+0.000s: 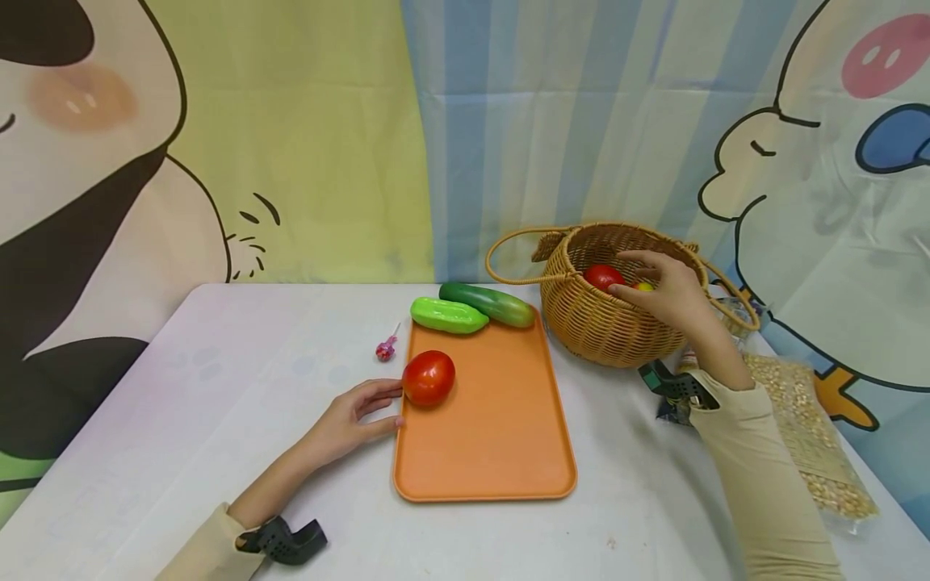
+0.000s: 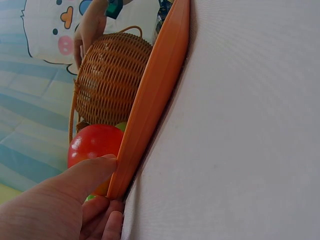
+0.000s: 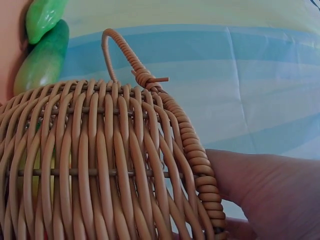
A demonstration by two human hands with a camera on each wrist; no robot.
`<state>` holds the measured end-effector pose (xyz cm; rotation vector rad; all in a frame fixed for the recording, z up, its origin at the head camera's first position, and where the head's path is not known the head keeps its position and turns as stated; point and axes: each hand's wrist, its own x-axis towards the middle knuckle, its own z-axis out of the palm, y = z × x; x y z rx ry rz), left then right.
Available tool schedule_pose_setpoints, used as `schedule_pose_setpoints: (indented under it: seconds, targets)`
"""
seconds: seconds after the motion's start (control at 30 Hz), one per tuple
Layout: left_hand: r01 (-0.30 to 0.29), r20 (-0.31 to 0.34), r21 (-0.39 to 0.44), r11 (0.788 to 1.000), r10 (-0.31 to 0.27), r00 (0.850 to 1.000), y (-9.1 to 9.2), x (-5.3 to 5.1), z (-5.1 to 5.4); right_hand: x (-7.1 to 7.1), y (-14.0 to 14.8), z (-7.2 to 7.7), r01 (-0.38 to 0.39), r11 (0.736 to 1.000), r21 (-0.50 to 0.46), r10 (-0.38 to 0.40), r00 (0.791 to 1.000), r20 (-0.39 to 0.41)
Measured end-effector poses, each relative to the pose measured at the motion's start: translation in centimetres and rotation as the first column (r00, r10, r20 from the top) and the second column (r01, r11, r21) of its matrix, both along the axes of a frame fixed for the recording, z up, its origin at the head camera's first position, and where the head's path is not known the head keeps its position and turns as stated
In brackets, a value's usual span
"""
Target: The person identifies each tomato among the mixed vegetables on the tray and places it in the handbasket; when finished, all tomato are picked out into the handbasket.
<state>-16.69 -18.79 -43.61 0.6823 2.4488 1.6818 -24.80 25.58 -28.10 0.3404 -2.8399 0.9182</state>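
Observation:
My left hand (image 1: 358, 415) touches the left edge of an orange tray (image 1: 494, 436), thumb and fingers spread apart along its side. Close to those fingers, a red tomato (image 1: 429, 378) sits on the tray's left edge. A light green cucumber-like vegetable (image 1: 449, 315) and a darker green one (image 1: 488, 304) lie across the tray's far end. Over the mouth of a wicker basket (image 1: 610, 327) is my right hand (image 1: 664, 286), its thumb and fingers apart. Inside the basket are a red round item (image 1: 604, 277) and a partly covered yellow one (image 1: 643, 286). The basket rim hides the right fingertips in the right wrist view.
A wrapped lollipop (image 1: 385, 349) lies on the white table left of the tray. Clear bags of pale kernels (image 1: 806, 428) lie right of the basket, partly behind the right arm. A cartoon-printed curtain (image 1: 552, 145) hangs behind the table. The basket's handles stick out sideways.

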Motion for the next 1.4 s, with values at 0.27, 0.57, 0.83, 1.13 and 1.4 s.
schedule_pose_setpoints:
  seconds: [0.27, 0.57, 0.83, 1.13, 1.4]
  targets:
    - [0.0, 0.01, 0.0, 1.0, 0.0, 1.0, -0.1, 0.1, -0.2, 0.0, 0.3, -0.5, -0.014, 1.0, -0.005, 0.014, 1.0, -0.024]
    - [0.003, 0.007, -0.001, 1.0, -0.003, 1.0, -0.1, 0.1, -0.1, 0.5, -0.1, -0.7, 0.001, 1.0, 0.012, 0.0, 0.999, -0.047]
    - [0.003, 0.0, -0.003, 1.0, -0.003, 1.0, -0.2, 0.1, 0.2, 0.6, -0.6, -1.1, -0.032, 0.996, -0.084, 0.018, 0.986, -0.167]
    - [0.006, 0.01, 0.007, 1.0, -0.006, 1.0, -0.1, 0.1, 0.2, 1.0, -2.2, -1.0, -0.043, 0.968, -0.249, -0.004, 0.982, -0.188]
    - [0.004, 0.008, 0.013, 1.0, -0.004, 1.0, 0.0, 0.1, 0.1, 1.0, -3.9, -1.5, -0.116, 0.931, -0.345, 0.025, 0.965, -0.26]
